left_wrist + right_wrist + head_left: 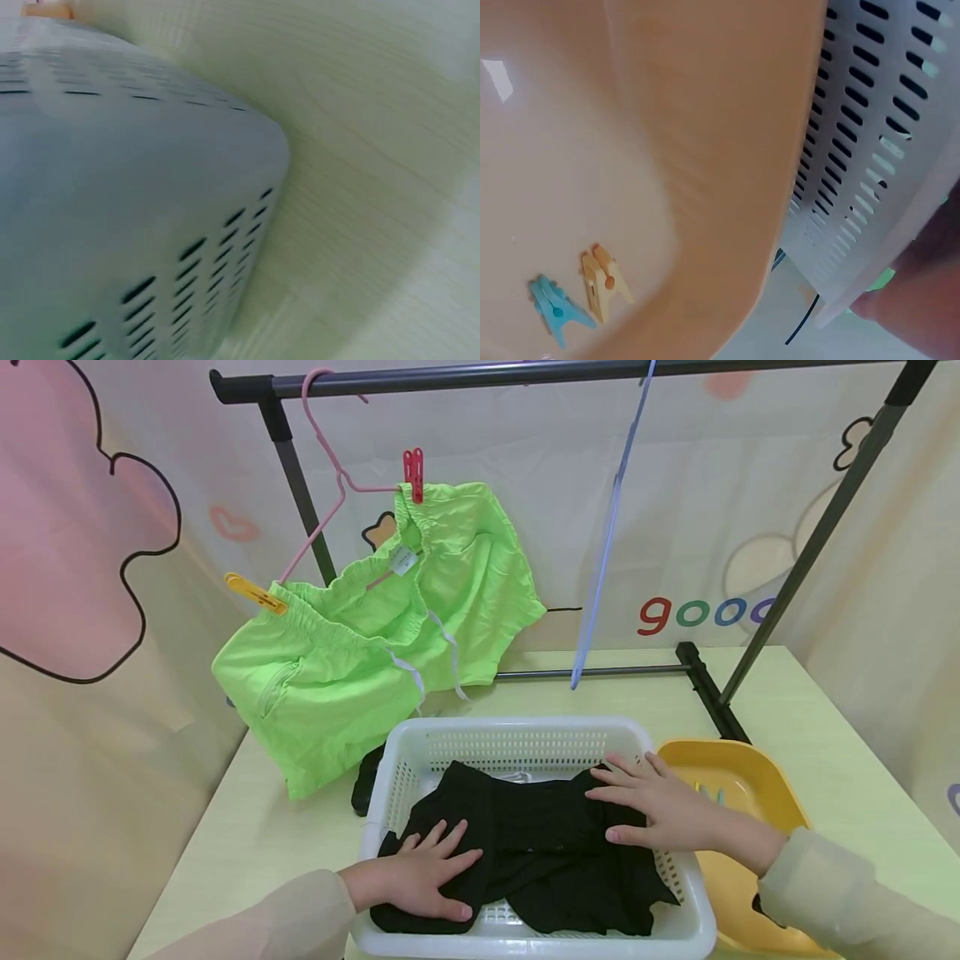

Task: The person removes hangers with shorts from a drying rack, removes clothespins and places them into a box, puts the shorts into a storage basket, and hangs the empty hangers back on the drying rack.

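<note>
A black garment [525,835] lies spread in a white perforated basket [525,947], its folds partly covering the bottom. My left hand [423,872] rests on its left side with fingers spread. On the right, my right hand [648,806] lies over the garment's upper right part, fingers extended and apart. The left wrist view takes in the basket's outer wall [142,180] but no hand. Part of the right hand [911,307] shows at the lower right of the right wrist view, beside the basket wall [870,135].
Green shorts [360,652] hang behind from a pink hanger [326,443] with red and yellow clothespins. A blue hanger [611,518] hangs from the black rack bar [480,375]. The yellow tray [738,768] beside the basket holds a blue clothespin [557,307] and a yellow clothespin [604,281].
</note>
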`<move>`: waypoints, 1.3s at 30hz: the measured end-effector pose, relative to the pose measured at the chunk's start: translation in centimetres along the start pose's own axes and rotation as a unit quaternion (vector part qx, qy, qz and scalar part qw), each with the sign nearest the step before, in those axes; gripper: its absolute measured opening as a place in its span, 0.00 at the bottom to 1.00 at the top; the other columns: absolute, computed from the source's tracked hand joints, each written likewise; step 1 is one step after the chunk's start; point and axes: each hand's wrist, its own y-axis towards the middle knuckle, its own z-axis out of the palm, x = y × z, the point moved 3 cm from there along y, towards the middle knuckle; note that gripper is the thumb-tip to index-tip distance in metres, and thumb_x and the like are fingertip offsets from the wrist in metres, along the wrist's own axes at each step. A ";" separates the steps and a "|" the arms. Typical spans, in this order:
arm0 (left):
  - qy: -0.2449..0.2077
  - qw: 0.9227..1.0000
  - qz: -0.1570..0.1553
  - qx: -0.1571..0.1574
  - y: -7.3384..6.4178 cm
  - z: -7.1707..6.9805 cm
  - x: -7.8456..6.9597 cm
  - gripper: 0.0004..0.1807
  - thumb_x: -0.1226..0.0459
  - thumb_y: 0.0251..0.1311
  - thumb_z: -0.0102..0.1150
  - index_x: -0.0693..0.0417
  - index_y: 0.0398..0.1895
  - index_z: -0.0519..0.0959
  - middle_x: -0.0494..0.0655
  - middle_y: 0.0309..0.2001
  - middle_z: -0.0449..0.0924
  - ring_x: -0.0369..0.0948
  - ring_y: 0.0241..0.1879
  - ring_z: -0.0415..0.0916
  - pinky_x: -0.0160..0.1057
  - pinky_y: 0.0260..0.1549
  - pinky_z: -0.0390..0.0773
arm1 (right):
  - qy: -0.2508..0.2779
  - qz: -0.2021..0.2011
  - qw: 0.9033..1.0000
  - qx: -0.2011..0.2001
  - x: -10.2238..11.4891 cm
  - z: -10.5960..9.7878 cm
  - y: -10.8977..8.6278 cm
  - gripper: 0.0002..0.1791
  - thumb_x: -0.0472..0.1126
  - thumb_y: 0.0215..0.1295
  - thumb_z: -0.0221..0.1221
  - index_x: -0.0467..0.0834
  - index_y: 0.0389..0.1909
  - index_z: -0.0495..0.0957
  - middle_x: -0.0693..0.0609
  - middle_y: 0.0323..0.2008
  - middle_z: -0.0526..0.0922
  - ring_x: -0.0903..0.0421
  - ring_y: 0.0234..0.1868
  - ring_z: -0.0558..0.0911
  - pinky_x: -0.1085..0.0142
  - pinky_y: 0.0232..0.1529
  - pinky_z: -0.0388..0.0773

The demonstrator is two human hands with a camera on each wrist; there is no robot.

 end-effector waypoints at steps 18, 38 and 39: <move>0.071 0.997 0.022 0.007 1.1 1.5 0.2 0.37 0.40 0.54 0.45 0.42 0.66 0.54 0.48 0.70 0.39 0.51 0.68 0.39 0.58 0.59 0.49 | -0.072 -0.015 0.997 -0.009 0.1 1.7 -0.2 0.23 0.61 0.55 0.51 0.53 0.45 0.78 0.51 0.49 0.78 0.44 0.60 0.66 0.37 0.56 0.41; 0.082 0.944 0.125 -0.294 -2.2 -6.0 -0.2 0.24 0.55 0.60 0.49 0.52 0.58 0.66 0.53 0.65 0.57 0.51 0.65 0.52 0.54 0.57 0.57 | -0.068 -0.008 0.997 -0.027 0.2 1.8 -0.3 0.24 0.62 0.56 0.50 0.52 0.46 0.78 0.52 0.49 0.78 0.45 0.59 0.67 0.39 0.58 0.42; 0.084 0.939 0.126 -0.307 -2.2 -6.2 -0.1 0.23 0.55 0.60 0.49 0.52 0.58 0.67 0.53 0.64 0.58 0.51 0.65 0.53 0.53 0.56 0.58 | -0.068 -0.009 0.997 -0.029 0.2 1.8 -0.3 0.24 0.62 0.56 0.50 0.52 0.46 0.77 0.52 0.49 0.78 0.45 0.59 0.67 0.38 0.58 0.42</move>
